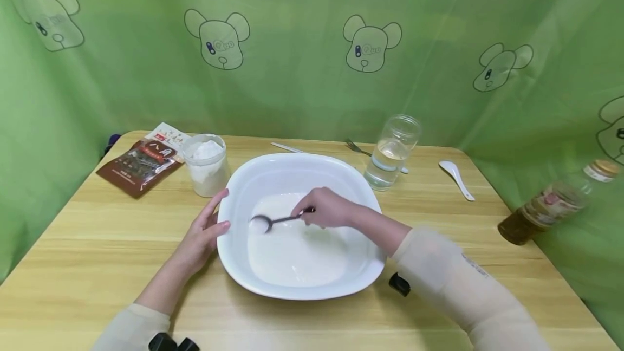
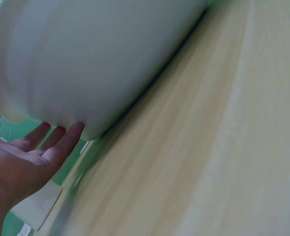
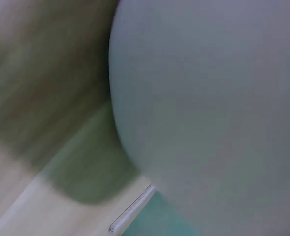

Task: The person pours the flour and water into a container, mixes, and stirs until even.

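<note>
A large white basin (image 1: 302,289) stands mid-table with a milky white layer (image 1: 292,259) covering its bottom. My left hand (image 1: 202,237) holds the basin's left side, thumb at the rim. In the left wrist view, fingertips (image 2: 77,128) of that hand rest against the basin's outer wall (image 2: 95,64). My right hand (image 1: 325,208) reaches over the basin and grips a dark-handled spoon (image 1: 280,221). Its bowl, to the left, is down at the white layer. In the right wrist view the basin's outer wall (image 3: 209,108) fills most of the picture and hides the hand.
Behind the left rim stand a jar of white powder (image 1: 207,169) and a brown spice packet (image 1: 141,164). A glass of clear liquid (image 1: 392,153) is at the back right, near a fork (image 1: 357,148). Farther right are a white spoon (image 1: 455,179) and a bottle of brown liquid (image 1: 551,205).
</note>
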{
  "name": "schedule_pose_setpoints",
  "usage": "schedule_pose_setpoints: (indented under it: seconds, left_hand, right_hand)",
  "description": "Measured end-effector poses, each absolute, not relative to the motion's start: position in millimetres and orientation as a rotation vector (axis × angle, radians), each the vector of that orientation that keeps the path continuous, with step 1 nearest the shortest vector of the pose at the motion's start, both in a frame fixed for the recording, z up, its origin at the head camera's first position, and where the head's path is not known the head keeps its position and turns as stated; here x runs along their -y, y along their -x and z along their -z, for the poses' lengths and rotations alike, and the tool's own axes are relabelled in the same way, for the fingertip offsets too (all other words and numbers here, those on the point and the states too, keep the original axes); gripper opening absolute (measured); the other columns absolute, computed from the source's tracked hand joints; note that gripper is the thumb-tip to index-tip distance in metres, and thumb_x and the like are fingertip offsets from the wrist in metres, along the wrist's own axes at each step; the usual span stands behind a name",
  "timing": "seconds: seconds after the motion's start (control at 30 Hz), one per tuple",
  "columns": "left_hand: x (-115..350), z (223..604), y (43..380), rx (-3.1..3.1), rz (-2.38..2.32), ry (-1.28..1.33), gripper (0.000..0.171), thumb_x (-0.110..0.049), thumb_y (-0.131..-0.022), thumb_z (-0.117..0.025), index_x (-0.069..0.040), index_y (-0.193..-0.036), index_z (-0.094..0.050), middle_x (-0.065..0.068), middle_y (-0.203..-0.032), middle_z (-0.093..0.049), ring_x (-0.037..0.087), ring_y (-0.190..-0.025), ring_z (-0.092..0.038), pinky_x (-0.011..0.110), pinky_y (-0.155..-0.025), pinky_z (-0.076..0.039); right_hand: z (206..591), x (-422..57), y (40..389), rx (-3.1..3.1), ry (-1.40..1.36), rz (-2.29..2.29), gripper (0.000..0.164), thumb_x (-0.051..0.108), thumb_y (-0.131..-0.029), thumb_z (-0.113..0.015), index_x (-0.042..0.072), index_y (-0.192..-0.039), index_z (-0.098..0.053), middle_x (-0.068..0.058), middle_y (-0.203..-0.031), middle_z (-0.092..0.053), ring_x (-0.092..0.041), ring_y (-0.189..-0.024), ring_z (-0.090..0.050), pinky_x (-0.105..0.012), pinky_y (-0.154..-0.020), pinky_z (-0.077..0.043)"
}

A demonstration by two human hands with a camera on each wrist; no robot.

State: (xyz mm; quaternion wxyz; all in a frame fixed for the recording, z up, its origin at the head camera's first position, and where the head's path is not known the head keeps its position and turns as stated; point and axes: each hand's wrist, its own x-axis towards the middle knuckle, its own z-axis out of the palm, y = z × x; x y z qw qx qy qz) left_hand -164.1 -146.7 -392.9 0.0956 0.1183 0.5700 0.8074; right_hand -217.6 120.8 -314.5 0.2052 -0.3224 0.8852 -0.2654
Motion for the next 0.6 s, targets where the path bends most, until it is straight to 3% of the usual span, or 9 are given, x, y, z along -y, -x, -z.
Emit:
schedule_pose_setpoints:
  seconds: [0.13,0.3,0.47,0.6]
  left_hand:
    - [147,394,164,-1.684,-2.400,-0.349,0.067,-0.004,-0.080,-0.049,-0.014,-0.138,-0.018,0.026,-0.130,-0.023,0.022,-0.100,-0.049,0.037,-0.077,-0.047]
    - [147,394,165,-1.687,-2.394,-0.356,0.067,-0.005,-0.079,-0.049,-0.015,-0.138,-0.018,0.025,-0.131,-0.023,0.023,-0.101,-0.049,0.038,-0.077,-0.047]
    - [146,394,165,-1.688,-2.398,-0.361,0.067,-0.004,-0.079,-0.049,-0.014,-0.138,-0.018,0.026,-0.130,-0.023,0.023,-0.100,-0.049,0.038,-0.077,-0.047]
    - [146,394,165,-1.674,-2.402,-0.375,0.067,-0.003,-0.079,-0.049,-0.013,-0.138,-0.018,0.028,-0.129,-0.023,0.024,-0.100,-0.048,0.037,-0.078,-0.047]
  right_hand:
    - [303,-132,196,-2.330,1.001,0.637,0.020,-0.001,-0.078,-0.054,0.007,-0.092,-0.068,-0.001,-0.064,-0.061,-0.006,-0.041,-0.043,-0.017,-0.036,-0.037]
    - [277,-167,186,-2.378,1.048,0.426,0.022,-0.004,-0.074,-0.054,0.008,-0.084,-0.069,0.010,-0.065,-0.058,-0.004,-0.052,-0.046,-0.019,-0.046,-0.043]
    - [259,-190,202,-2.570,0.830,0.314,0.026,-0.009,-0.069,-0.049,0.004,-0.080,-0.068,-0.001,-0.069,-0.060,-0.008,-0.047,-0.048,-0.021,-0.042,-0.043]
    - [266,-190,227,-2.688,0.671,0.338,0.025,-0.008,-0.071,-0.048,0.001,-0.084,-0.067,-0.007,-0.069,-0.060,-0.011,-0.042,-0.047,-0.021,-0.038,-0.042]
